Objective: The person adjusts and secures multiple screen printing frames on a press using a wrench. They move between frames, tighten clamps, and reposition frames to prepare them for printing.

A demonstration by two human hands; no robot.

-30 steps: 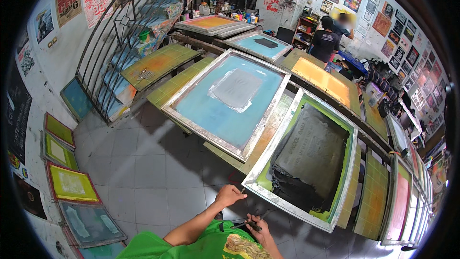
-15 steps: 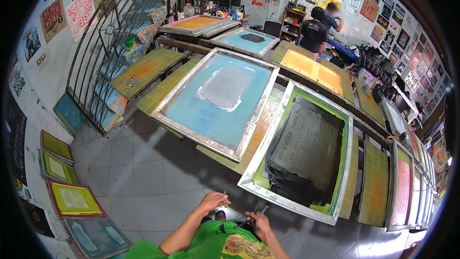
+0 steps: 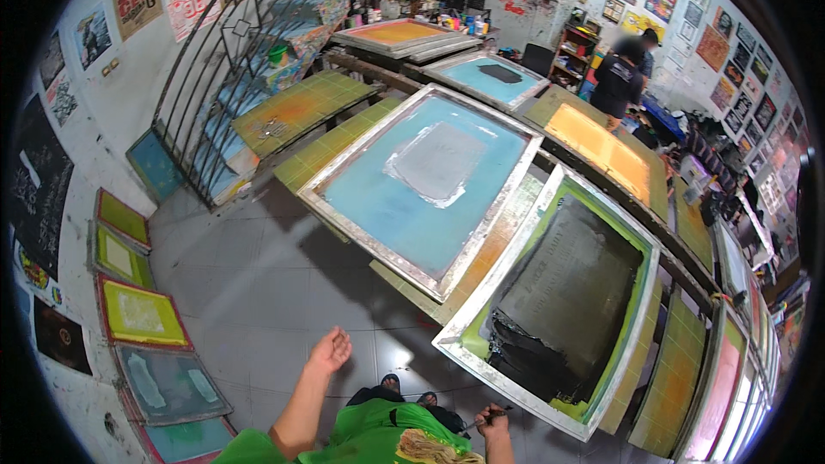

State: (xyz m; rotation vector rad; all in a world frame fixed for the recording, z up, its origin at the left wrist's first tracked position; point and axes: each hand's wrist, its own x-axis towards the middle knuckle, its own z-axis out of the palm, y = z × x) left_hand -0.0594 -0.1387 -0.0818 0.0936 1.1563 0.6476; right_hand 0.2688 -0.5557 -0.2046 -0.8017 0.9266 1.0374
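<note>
My left hand [image 3: 331, 348] is raised over the grey tiled floor, fingers loosely curled but apart, holding nothing visible. Low at the bottom right, my right hand [image 3: 492, 421] grips a dark slim tool [image 3: 501, 414], partly hidden by the fingers. Just above that hand lies a white-rimmed screen frame [image 3: 460, 348] with black ink [image 3: 559, 292] smeared over its mesh and a green margin. Beyond it, further left, a larger light-blue screen [image 3: 387, 223] with a grey patch rests on olive boards [image 3: 301, 155].
Screens [image 3: 137, 309] lean along the left wall beside a metal stair railing [image 3: 193, 103]. More boards [image 3: 670, 352] and an orange screen [image 3: 593, 142] line the right rack. Two people [image 3: 619, 82] stand at the back right near shelves [image 3: 571, 56]; posters cover the walls.
My left hand has moved left from the inked screen's corner and its fingers have loosened. My right hand has shifted right with the tool. The view has shifted, and the people have moved slightly.
</note>
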